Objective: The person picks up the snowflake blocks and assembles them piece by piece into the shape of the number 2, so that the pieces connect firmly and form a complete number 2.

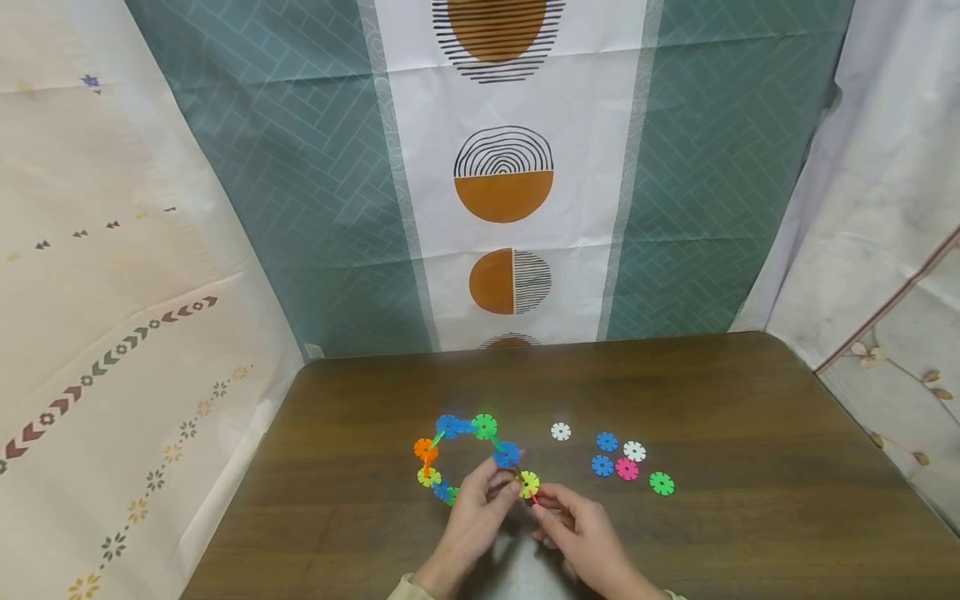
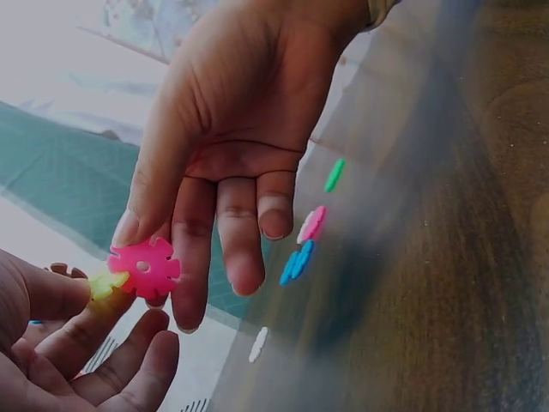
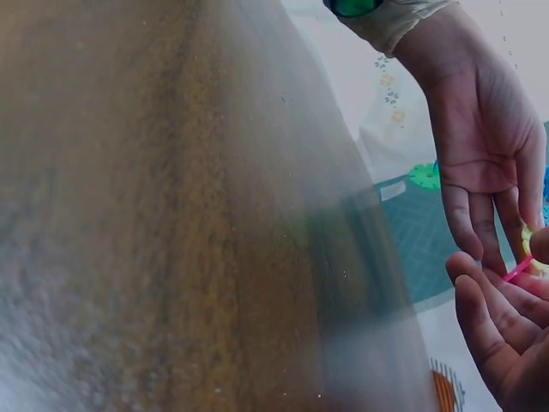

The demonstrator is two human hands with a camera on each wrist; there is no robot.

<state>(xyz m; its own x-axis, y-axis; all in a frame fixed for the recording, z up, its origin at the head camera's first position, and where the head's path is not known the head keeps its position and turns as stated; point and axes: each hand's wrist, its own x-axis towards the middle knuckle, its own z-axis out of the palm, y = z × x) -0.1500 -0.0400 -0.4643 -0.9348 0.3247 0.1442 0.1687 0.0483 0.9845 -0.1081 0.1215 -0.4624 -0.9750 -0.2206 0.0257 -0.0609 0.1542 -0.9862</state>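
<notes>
A curved chain of coloured snowflake discs (image 1: 457, 454) lies on the brown table (image 1: 750, 517). Its near end is a yellow disc (image 1: 528, 482), which my left hand (image 1: 504, 492) pinches between thumb and fingers. My right hand (image 1: 542, 508) pinches a pink disc (image 2: 144, 268) by its edge and holds it against the yellow disc (image 2: 106, 281). In the left wrist view the right hand (image 2: 141, 257) reaches down from above, its other fingers straight. In the right wrist view only a thin pink edge (image 3: 517, 270) shows between the two hands.
Several loose discs lie right of the hands: a white one (image 1: 560, 431), two blue (image 1: 604, 453), another white (image 1: 634, 451), a pink (image 1: 627, 469) and a green (image 1: 662, 483). Patterned cloth backdrops (image 1: 502, 167) hang behind and beside the table.
</notes>
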